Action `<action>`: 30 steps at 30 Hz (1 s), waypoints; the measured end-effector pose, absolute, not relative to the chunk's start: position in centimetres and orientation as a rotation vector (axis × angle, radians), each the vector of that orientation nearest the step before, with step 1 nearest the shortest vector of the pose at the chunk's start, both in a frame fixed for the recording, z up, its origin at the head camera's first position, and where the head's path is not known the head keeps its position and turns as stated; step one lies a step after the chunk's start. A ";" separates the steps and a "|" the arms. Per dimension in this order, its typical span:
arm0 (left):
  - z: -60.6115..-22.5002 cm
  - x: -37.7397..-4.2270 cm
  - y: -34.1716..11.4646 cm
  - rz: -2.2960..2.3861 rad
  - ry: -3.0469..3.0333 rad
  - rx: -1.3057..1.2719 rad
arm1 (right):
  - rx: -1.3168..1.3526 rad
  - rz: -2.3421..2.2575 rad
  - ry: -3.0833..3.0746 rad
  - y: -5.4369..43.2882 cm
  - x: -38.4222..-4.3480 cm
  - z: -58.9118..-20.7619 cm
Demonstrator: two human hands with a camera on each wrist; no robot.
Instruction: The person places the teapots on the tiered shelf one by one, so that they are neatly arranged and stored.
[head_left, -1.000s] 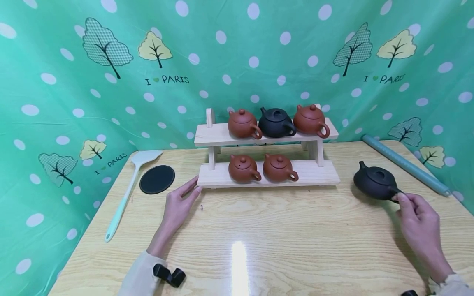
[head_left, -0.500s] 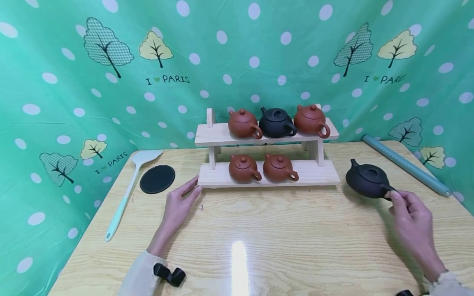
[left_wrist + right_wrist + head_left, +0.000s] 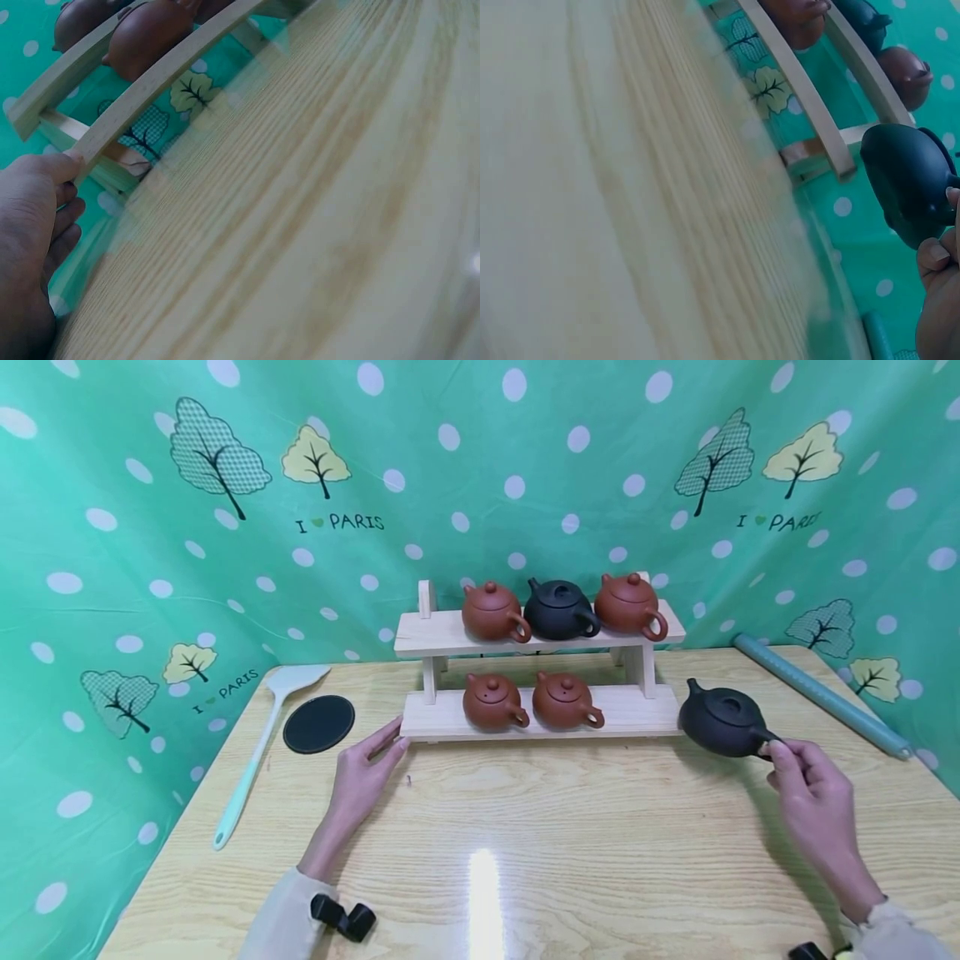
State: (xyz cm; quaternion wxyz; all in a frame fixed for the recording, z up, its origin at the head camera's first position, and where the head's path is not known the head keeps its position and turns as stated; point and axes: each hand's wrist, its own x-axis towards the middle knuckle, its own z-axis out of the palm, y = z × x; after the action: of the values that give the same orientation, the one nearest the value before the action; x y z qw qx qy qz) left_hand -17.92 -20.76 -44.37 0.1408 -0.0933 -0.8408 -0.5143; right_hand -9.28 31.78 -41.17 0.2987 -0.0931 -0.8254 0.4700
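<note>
My right hand (image 3: 819, 802) pinches the handle of a black teapot (image 3: 722, 723), holding it in the air by the right end of a two-tier wooden shelf (image 3: 637, 713). Its spout points away to the upper left. In the right wrist view the teapot (image 3: 907, 180) shows at the right edge, partly cut off. My left hand (image 3: 362, 781) grips the front left corner of the lower tier, thumb (image 3: 64, 166) on the wood. Two reddish-brown teapots (image 3: 491, 703) sit on the lower tier. Up top, another black teapot (image 3: 557, 612) stands between two more reddish-brown ones (image 3: 628, 602).
A pale turquoise spatula (image 3: 258, 760) and a round black coaster (image 3: 318, 724) lie at the table's left. A teal roll (image 3: 825, 695) lies along the right edge. Behind the shelf hangs a green dotted cloth (image 3: 517, 460). Wooden tabletop (image 3: 570, 827) extends in front.
My right hand has carried the black teapot leftward, closer to the shelf's right end. The left hand, the shelf and the teapots on it have stayed in place.
</note>
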 end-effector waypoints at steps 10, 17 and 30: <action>-44.4 -17.9 -20.7 -1.471 -2.421 -0.269 | -0.162 1.272 -2.206 30.6 -9.8 -41.0; -44.4 -17.9 -20.7 -1.463 -2.430 -0.273 | -0.084 1.297 -2.187 29.7 -10.3 -40.9; -44.3 -17.9 -20.7 -1.459 -2.427 -0.271 | -0.017 1.333 -2.186 28.1 -11.1 -40.8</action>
State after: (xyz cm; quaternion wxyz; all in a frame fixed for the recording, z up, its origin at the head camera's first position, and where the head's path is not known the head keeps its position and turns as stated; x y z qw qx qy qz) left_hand -17.89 -20.66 -44.30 0.1477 -0.0941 -0.8438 -0.5073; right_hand -11.07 28.12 -40.79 0.2864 -0.0065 -0.8180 0.4988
